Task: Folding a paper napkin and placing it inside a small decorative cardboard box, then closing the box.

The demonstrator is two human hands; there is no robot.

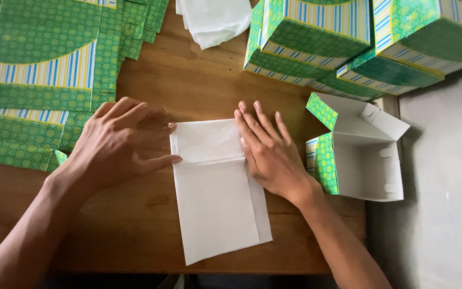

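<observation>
The white tissue stack [215, 198] lies on the wooden table [145, 225] between both hands, its far end folded over. The left hand [116, 144] touches its left edge with flat, loose fingertips; the right hand [268, 152] presses flat on its right side, gripping nothing. It looks soft, embossed, rectangular. Right: 1 open cardboard box [367, 158]; left: flat green patterned cartons [38, 80].

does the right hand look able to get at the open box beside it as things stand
Probably yes. The right hand lies flat on the white tissue stack, and the open box sits just to its right on the wooden table with nothing between them and its opening facing up.
</observation>
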